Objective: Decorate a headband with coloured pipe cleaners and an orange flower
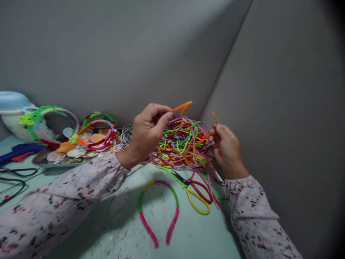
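Observation:
My left hand [149, 131] pinches a bent orange pipe cleaner [182, 106] between thumb and forefinger, above the table. To its right, my right hand [225, 145] is closed on another piece of orange pipe cleaner [215, 118], whose short end sticks up past the thumb. Whether the two orange pieces are joined cannot be seen. Behind and between the hands lies a tangled heap of many-coloured pipe cleaners [183, 140]. Nearer me, a headband [174, 219] wrapped in pink, green, yellow and purple rests flat on the table.
Scissors [198, 196] with red and yellow handles lie right of the headband. At left are a tray [43, 162] of shells, decorated headbands [58, 108], a blue glue gun [21, 149] with black cord, and a white container with a blue lid [13, 100]. Grey panels [107, 54] stand behind.

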`<state>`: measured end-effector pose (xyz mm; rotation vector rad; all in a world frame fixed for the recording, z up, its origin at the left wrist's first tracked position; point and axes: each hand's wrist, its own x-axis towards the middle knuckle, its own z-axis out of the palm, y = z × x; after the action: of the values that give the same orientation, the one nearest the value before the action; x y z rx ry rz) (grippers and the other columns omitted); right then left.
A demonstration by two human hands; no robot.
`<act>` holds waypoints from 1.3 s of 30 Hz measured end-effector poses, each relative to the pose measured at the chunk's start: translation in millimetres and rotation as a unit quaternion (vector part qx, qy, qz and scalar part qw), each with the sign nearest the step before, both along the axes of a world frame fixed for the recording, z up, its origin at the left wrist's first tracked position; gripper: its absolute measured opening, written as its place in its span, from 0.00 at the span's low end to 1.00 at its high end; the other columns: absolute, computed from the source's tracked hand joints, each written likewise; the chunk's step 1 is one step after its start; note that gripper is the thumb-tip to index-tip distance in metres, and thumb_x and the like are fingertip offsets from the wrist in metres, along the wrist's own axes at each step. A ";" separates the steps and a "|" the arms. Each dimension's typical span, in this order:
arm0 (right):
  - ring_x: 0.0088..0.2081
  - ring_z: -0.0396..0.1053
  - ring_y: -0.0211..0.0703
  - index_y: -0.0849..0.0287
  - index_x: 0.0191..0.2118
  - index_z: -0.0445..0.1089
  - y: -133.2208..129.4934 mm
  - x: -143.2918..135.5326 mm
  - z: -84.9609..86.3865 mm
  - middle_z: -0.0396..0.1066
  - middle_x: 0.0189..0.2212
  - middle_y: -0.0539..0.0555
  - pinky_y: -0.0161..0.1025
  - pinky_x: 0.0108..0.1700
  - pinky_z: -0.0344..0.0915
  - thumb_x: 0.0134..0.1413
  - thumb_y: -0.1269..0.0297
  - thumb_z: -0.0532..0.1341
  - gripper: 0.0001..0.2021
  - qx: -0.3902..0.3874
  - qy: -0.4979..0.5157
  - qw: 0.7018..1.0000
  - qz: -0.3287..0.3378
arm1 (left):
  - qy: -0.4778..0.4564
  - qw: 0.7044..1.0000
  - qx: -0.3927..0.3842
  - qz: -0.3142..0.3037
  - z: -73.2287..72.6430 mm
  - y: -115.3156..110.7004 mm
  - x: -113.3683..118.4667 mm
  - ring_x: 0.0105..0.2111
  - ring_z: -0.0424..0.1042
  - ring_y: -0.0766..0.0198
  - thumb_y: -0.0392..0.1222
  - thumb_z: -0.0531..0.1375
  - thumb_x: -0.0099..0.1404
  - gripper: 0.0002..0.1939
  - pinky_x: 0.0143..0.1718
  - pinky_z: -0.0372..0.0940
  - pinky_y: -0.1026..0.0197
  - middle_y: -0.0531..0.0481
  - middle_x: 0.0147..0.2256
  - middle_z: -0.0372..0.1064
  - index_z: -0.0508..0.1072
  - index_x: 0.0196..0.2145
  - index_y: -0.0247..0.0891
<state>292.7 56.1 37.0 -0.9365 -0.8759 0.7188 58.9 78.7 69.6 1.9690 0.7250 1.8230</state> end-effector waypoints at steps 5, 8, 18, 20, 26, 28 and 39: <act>0.17 0.61 0.28 0.58 0.28 0.66 4.8 3.9 -4.8 0.67 0.21 0.45 0.24 0.16 0.55 0.48 0.62 0.63 0.06 -0.005 0.018 1.000 -0.014 | -0.067 0.997 0.045 -0.004 19.0 -10.5 -7.3 0.25 0.62 0.70 0.41 0.58 0.66 0.04 0.27 0.59 0.64 0.55 0.26 0.63 0.72 0.34 0.39; 0.18 0.61 0.28 0.58 0.28 0.66 5.7 3.9 -7.0 0.66 0.21 0.45 0.24 0.16 0.56 0.49 0.63 0.63 0.06 -0.014 0.032 0.999 0.003 | -0.072 0.995 0.055 -0.030 25.2 -7.7 -6.4 0.22 0.61 0.71 0.36 0.58 0.65 0.03 0.24 0.57 0.65 0.56 0.24 0.62 0.71 0.32 0.39; 0.18 0.61 0.27 0.59 0.29 0.68 -3.5 -5.8 6.3 0.66 0.21 0.45 0.24 0.17 0.57 0.47 0.63 0.63 0.05 0.003 0.012 1.000 0.019 | 0.195 0.969 -0.145 0.042 -38.0 84.0 18.9 0.24 0.65 0.66 0.40 0.55 0.62 0.10 0.30 0.60 0.62 0.51 0.24 0.69 0.74 0.29 0.35; 0.18 0.61 0.27 0.58 0.29 0.68 -5.2 -6.2 8.9 0.66 0.21 0.45 0.24 0.17 0.57 0.47 0.63 0.63 0.06 0.003 0.006 1.000 0.015 | 0.224 0.962 -0.149 0.051 -48.6 96.5 13.5 0.25 0.66 0.64 0.39 0.56 0.60 0.09 0.33 0.61 0.59 0.50 0.23 0.69 0.75 0.29 0.35; 0.18 0.61 0.27 0.58 0.28 0.67 -4.9 -7.7 7.1 0.66 0.21 0.44 0.24 0.17 0.55 0.47 0.63 0.64 0.06 0.009 0.005 1.000 0.024 | 0.290 0.946 -0.073 0.127 -53.9 75.2 6.1 0.45 0.66 0.49 0.42 0.61 0.57 0.17 0.48 0.57 0.49 0.39 0.43 0.69 0.75 0.45 0.35; 0.18 0.61 0.27 0.58 0.29 0.67 -4.0 -10.8 4.4 0.66 0.21 0.44 0.24 0.16 0.55 0.47 0.63 0.64 0.06 0.009 0.003 1.000 0.029 | 0.340 0.936 0.007 0.092 -53.8 52.7 16.4 0.49 0.64 0.49 0.48 0.58 0.61 0.24 0.50 0.56 0.49 0.38 0.49 0.66 0.69 0.54 0.35; 0.18 0.61 0.27 0.57 0.29 0.68 -15.4 -11.7 18.1 0.64 0.22 0.44 0.25 0.19 0.59 0.50 0.65 0.62 0.03 0.100 0.015 0.994 -0.042 | 0.466 0.885 -0.009 -0.018 -99.2 45.4 43.3 0.43 0.68 0.54 0.36 0.58 0.59 0.11 0.45 0.59 0.53 0.41 0.38 0.72 0.78 0.38 0.39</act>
<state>281.0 40.7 55.0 -0.7784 -0.8598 0.5598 102.2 124.1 -29.6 2.7889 0.9218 0.7303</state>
